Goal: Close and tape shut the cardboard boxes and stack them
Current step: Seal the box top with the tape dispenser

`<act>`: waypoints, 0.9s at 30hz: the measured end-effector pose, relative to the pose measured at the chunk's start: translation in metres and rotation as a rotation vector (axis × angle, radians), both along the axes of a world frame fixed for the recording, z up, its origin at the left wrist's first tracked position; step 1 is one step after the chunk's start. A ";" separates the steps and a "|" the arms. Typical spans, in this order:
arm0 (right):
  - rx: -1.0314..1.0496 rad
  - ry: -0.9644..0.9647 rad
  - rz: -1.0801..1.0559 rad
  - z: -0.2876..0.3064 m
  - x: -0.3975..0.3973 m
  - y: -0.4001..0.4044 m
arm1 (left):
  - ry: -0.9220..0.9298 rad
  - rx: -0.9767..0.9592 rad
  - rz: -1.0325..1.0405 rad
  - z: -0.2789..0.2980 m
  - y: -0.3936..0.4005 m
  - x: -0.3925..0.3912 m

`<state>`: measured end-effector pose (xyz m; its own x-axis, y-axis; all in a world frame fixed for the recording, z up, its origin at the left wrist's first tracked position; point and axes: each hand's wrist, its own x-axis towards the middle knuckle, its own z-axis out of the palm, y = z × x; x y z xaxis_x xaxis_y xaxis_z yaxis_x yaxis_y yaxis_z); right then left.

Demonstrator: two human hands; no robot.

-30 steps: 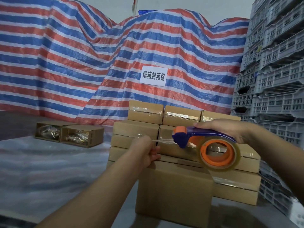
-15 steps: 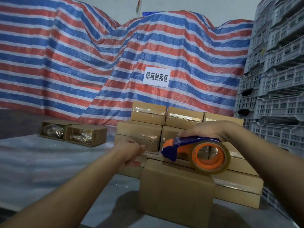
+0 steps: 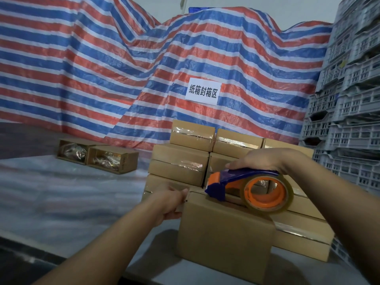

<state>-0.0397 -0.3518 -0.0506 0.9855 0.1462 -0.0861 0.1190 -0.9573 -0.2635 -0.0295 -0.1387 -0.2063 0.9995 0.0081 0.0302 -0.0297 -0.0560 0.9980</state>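
Since a second ago your dispenser (image 3: 242, 186) has come down from mid-air to the near box (image 3: 224, 239); its blue nose now sits on the box top near the left edge, tape roll (image 3: 266, 193) hanging just above the top's right part. Your right hand (image 3: 265, 159) has dropped with it, fingers curled over the blue handle. Your left hand (image 3: 170, 199), earlier pinching the tape end up in the air, is now down at the box's upper left corner, fingers curled against the left side; tape end too thin to make out there. View has shifted a bit closer. Near box stands closed on the table (image 3: 61, 194), flaps down, touching the stack (image 3: 185, 159) of taped boxes right behind it; shiny tape strips show on their fronts. Contents of these hidden. Far left on the table, two open boxes (image 3: 96, 156) lie side by side, touching, with crinkly clear wrapped stuff inside, can't tell what. Striped tarp (image 3: 102, 68) with a white sign (image 3: 203, 91) behind, grey crates (image 3: 349, 99) stacked at right.
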 end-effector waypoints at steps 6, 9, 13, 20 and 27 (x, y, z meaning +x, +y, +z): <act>0.015 -0.001 -0.006 0.000 0.001 0.001 | 0.064 -0.007 0.064 -0.008 -0.007 -0.010; -0.019 -0.022 -0.008 0.000 0.002 0.003 | 0.095 -0.060 0.060 -0.006 -0.011 -0.012; -0.026 -0.029 -0.005 0.002 0.000 0.003 | 0.121 -0.079 0.078 -0.005 -0.009 -0.013; 0.027 -0.009 -0.002 0.001 0.001 0.000 | -0.113 0.076 0.188 0.011 -0.003 -0.003; 0.019 0.024 0.022 0.000 0.001 -0.001 | 0.047 0.172 -0.086 0.014 -0.015 0.000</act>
